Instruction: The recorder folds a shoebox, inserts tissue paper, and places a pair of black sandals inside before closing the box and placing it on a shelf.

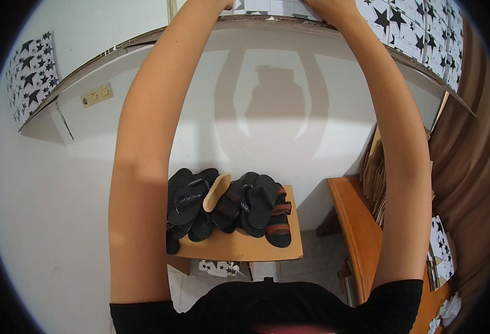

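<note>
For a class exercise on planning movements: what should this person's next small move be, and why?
Probably look up slightly before anything else. The left hand and right hand are raised at the shelf, mostly cut off by the picture's upper edge, so whether they hold anything cannot be told from this view.

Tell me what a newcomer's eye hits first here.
Probably the two long bare arms, framing the picture left and right and stretching to its top edge. Next, the heap of dark sandals on the small tan table, below centre between them. Then the bold black-and-white star print at upper right.
</note>
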Available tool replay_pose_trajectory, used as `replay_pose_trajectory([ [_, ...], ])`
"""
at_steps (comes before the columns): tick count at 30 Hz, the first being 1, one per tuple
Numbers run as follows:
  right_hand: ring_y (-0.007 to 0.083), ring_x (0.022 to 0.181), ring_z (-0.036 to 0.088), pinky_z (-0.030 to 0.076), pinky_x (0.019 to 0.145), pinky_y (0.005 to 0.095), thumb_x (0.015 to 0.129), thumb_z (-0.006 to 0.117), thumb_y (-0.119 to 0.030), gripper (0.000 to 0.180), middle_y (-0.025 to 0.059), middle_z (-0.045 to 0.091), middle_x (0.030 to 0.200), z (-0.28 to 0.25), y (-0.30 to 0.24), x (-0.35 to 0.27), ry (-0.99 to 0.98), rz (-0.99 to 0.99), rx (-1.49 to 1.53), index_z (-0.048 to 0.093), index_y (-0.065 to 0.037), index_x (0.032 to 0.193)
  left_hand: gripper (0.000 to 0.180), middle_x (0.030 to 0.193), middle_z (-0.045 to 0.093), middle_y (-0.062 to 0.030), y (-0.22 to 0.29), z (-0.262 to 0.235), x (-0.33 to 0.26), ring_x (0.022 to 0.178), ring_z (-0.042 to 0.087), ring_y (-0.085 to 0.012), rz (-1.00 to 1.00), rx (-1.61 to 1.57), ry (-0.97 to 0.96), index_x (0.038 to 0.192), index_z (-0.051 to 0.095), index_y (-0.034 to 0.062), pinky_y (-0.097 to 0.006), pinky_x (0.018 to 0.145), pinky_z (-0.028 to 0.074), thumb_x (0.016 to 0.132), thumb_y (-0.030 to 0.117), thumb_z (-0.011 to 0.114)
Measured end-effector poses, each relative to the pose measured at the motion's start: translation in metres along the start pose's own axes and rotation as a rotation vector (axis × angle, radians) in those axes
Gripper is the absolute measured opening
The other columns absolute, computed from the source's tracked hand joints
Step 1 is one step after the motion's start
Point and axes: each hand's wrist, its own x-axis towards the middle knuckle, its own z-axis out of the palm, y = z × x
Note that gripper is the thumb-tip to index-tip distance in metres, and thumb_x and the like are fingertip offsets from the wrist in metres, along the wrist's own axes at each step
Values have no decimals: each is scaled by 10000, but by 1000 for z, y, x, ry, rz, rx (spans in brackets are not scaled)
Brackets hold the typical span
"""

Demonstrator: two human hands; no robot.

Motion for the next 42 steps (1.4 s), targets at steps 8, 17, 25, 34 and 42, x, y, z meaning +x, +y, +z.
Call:
replay_pose_trajectory([
  [8, 281, 1047, 459, 324, 853, 466, 813, 529, -462, 469, 111, 559, 1039, 1, 3, -4, -54, 40, 19, 512, -63, 1059, 551, 896, 580, -155, -3, 16, -44, 737, 583, -245, 350, 551, -9, 1160, 427, -17, -367, 652, 495, 781, 339, 610],
  [17, 299, 1058, 450, 315, 866, 473, 831, 511, -438, 459, 127, 556, 1075, -2, 5, -3, -51, 34, 59, 517, -63, 1095, 858, 906, 543, -120, 2, 3, -69, 653, 512, -151, 297, 837, -110, 1271, 249, 32, -263, 482, 410, 619, 109, 801],
  [25, 316, 1012, 461, 329, 858, 452, 816, 506, -188, 285, 126, 548, 1021, -12, 23, -9, 105, 73, 315, 537, -71, 1073, 877, 784, 526, -79, 3, -3, -71, 559, 474, -112, 264, 815, -149, 1271, 224, 59, -261, 395, 371, 630, 157, 814],
  [34, 366, 1075, 411, 346, 916, 454, 718, 611, -144, 471, 195, 445, 1165, -28, 36, -35, -30, 222, 300, 488, -24, 1156, 915, 784, 517, -67, 10, -11, -69, 566, 469, -118, 221, 823, -201, 1294, 199, 97, -257, 414, 399, 628, 196, 819],
  [42, 398, 1110, 391, 336, 947, 455, 727, 669, -206, 553, 243, 412, 1200, -19, 46, -50, -34, 205, 271, 455, 4, 1192, 981, 890, 530, -105, 4, -7, -68, 622, 478, -131, 258, 841, -152, 1352, 155, 102, -265, 457, 403, 633, 194, 815],
])
